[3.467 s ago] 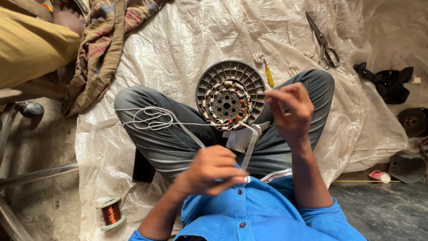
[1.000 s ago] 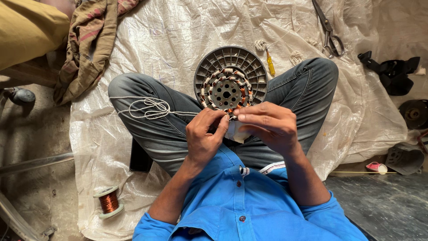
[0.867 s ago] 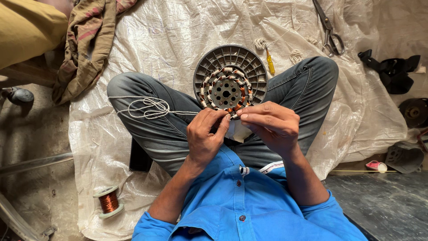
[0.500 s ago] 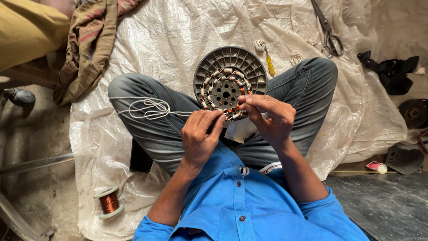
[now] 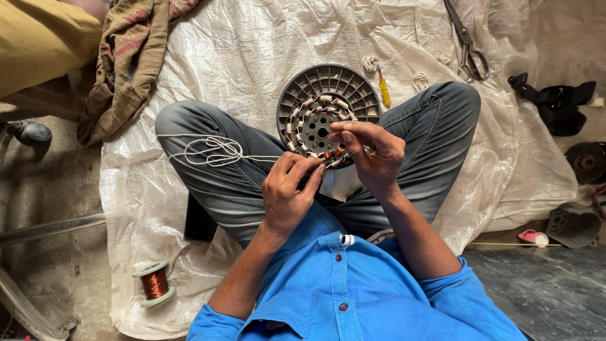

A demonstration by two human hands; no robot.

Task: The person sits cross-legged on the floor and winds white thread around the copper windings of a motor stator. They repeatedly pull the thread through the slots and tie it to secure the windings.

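You sit cross-legged on a white plastic sheet [image 5: 240, 57] spread over the floor, grey jeans, blue shirt. Between your knees stands the round grey motor stator [image 5: 328, 113], ribbed plastic rim outside, ring of copper-wound coils inside, hub with small holes at centre.

Your left hand [image 5: 289, 196] rests over your lap, just below the stator's near edge, fingers curled together and pinched on a white cord [image 5: 214, 151]. The cord runs leftward from that hand and lies in loose loops across your left thigh.

Your right hand [image 5: 372, 155] sits at the stator's lower right edge, fingertips [image 5: 338, 129] touching the coil ring, thumb and fingers drawn together; whether they grip the cord there cannot be told. A scrap of white cloth or paper [image 5: 341, 183] shows under both hands.

Around: a yellow-handled screwdriver [image 5: 383, 88] just beyond the stator, touching small cord bundles; scissors [image 5: 468, 44] farther out on the sheet; a spool of copper wire [image 5: 154, 284] at the sheet's near left corner; a striped brown cloth [image 5: 126, 63] at upper left.
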